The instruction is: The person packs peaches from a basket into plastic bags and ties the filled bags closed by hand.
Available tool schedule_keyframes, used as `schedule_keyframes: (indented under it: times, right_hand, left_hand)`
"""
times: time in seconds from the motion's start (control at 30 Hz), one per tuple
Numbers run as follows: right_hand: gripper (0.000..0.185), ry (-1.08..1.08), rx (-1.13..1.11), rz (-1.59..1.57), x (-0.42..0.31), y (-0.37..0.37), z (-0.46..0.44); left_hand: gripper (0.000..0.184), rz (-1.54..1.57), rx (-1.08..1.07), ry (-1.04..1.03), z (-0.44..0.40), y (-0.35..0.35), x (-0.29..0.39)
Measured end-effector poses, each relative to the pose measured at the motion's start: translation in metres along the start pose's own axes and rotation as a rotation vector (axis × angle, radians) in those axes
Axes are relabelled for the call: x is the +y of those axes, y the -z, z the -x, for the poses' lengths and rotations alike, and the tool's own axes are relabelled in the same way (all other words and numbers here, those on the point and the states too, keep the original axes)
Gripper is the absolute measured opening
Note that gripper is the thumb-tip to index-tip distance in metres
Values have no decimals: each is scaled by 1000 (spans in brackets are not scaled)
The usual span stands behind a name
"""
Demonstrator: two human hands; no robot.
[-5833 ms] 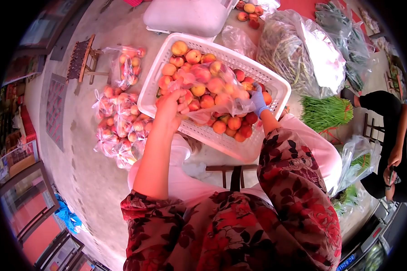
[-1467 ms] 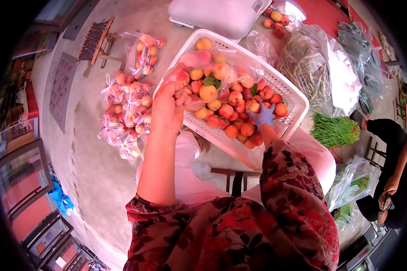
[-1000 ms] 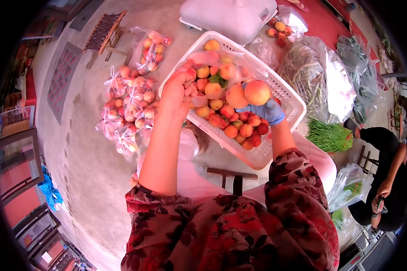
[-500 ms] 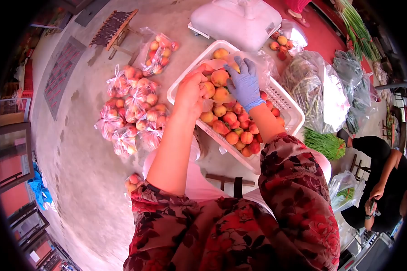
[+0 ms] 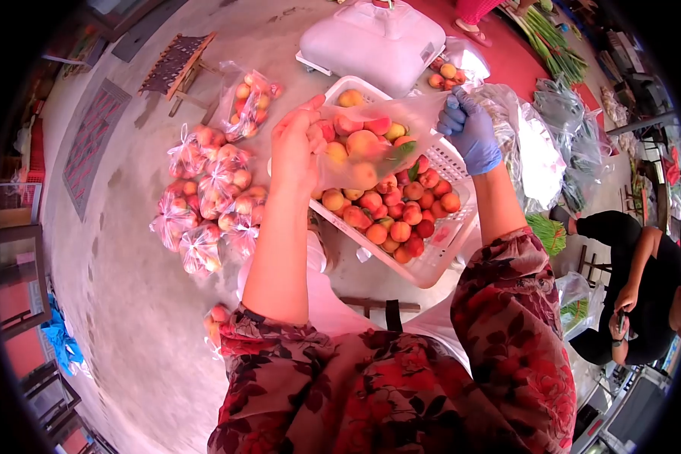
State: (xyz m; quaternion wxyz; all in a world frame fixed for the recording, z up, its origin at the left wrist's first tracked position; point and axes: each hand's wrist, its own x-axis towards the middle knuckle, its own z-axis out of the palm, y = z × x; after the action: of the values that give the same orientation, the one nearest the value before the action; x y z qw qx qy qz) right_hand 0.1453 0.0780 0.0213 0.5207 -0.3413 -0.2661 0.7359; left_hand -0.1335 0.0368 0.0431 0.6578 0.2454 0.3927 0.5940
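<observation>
A clear plastic bag point(image 5: 390, 113) with several peaches inside is stretched between my two hands, above a white basket. My left hand point(image 5: 299, 140), bare, is closed on the bag's left edge. My right hand point(image 5: 471, 130), in a thin blue glove, pinches the bag's right upper corner. Below the bag, the white basket point(image 5: 454, 227) holds many loose peaches point(image 5: 401, 216). A green leaf point(image 5: 401, 151) shows by the fruit at the bag's lower right.
Tied bags of peaches point(image 5: 216, 193) lie on the floor at left, near a small folding stool point(image 5: 175, 64). A pale lidded container point(image 5: 374, 45) stands beyond the basket. Bagged greens point(image 5: 571, 151) and a seated person in black point(image 5: 635, 280) are at right.
My right hand has moved from the bag's opening to its right corner and closed there. The bag is lifted and spread wider. Two peaches that my right hand held earlier are no longer in it.
</observation>
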Motion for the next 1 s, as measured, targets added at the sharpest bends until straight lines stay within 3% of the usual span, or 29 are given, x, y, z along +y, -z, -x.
schedule_keyframes:
  times: [0.13,0.33,0.4,0.43,0.53,0.6,0.63,0.83,0.93,1.0]
  right_hand:
    - [28,62,-29,295,-40,-30,50]
    - [28,-120,214,666,-24,-15,48]
    - [25,-141,174,721,-15,0,46]
    - [24,-146,194,701,-10,2,47]
    - [26,-127,161,552,-9,8,44]
    - [26,-68,120,473,-21,-6,44]
    - [28,-51,-94,406,-26,-4,31]
    - [23,37,-123,677,-27,-66,-25]
    - [22,20,-44,771,-11,-62,-42]
    - [23,20,-123,843,-5,-54,-48]
  left_hand:
    - [35,98,-107,65,13,-14,8]
    - [40,43,-107,307,18,-34,-40]
    - [41,-48,-81,370,21,-37,-54]
    - [46,-67,-49,348,23,-38,-56]
    - [38,108,-80,347,22,-32,-39]
    - [52,142,-112,211,20,-25,-12]
    - [59,154,-123,134,20,-22,1]
    - [59,156,-28,-149,19,-4,29]
    - [54,45,64,-93,15,-2,26]
    - [43,-10,99,-11,12,-2,16]
